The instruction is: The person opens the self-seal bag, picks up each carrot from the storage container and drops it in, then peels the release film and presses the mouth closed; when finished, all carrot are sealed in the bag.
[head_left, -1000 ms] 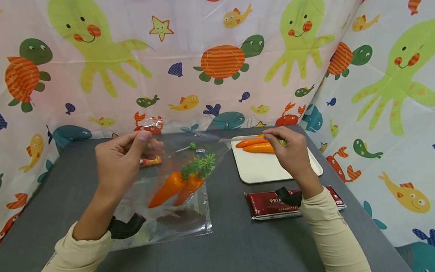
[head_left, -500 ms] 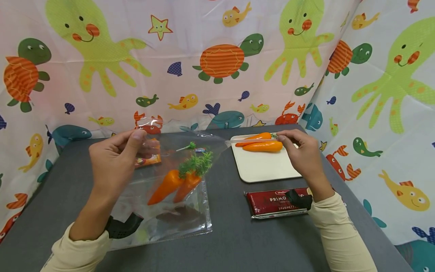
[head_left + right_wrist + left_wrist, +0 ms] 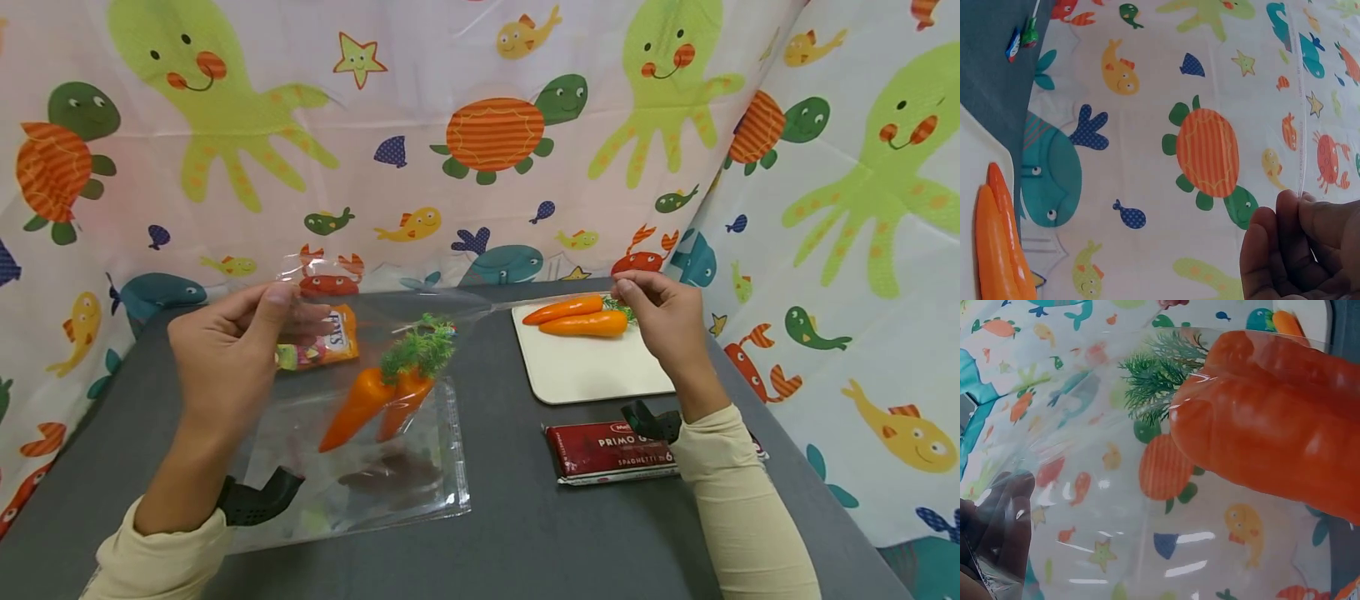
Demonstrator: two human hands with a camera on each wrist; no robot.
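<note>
Both hands, left hand [image 3: 225, 354] and right hand [image 3: 663, 321], pinch the clear plastic bag's [image 3: 360, 467] mouth taut, probably so the two orange toy carrots [image 3: 375, 400] at centre frame stay inside.

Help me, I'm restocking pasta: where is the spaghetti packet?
In the head view, the spaghetti packet lies on the table's right side, just in front of the white tray, partly under the right forearm.

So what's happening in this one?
A person holds a clear plastic bag by its top edge, the left hand pinching one corner and the right hand the other, stretching the opening wide. Two toy carrots with green tops sit inside the bag. Two more carrots lie on a white tray, with a spaghetti packet in front of it and a snack packet behind the bag.
</note>
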